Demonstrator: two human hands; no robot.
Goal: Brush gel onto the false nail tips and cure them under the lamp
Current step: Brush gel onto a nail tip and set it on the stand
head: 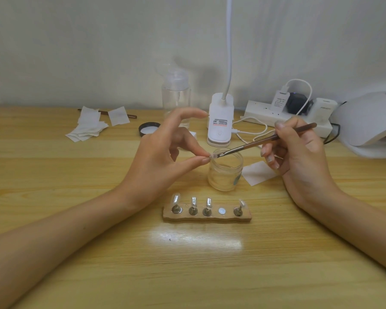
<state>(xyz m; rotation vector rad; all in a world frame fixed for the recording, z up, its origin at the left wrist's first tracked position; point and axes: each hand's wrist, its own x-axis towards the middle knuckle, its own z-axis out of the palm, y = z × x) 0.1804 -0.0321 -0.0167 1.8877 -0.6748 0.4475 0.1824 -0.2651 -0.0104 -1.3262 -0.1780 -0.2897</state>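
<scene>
Above the open glass jar [225, 172], the left hand [163, 159] pinches a small clear nail tip [212, 156] between thumb and fingertip, other fingers spread; the tip is barely discernible. Closed around a brush [265, 141], the right hand [299, 152] touches bristles to it. At far right, the curing lamp [370, 123] is cut off.

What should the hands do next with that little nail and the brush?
Probably stroke the brush along the nail tip, since the left hand pinches it over the open jar, the right hand has bristles touching it, and one holder spot sits empty.
</scene>
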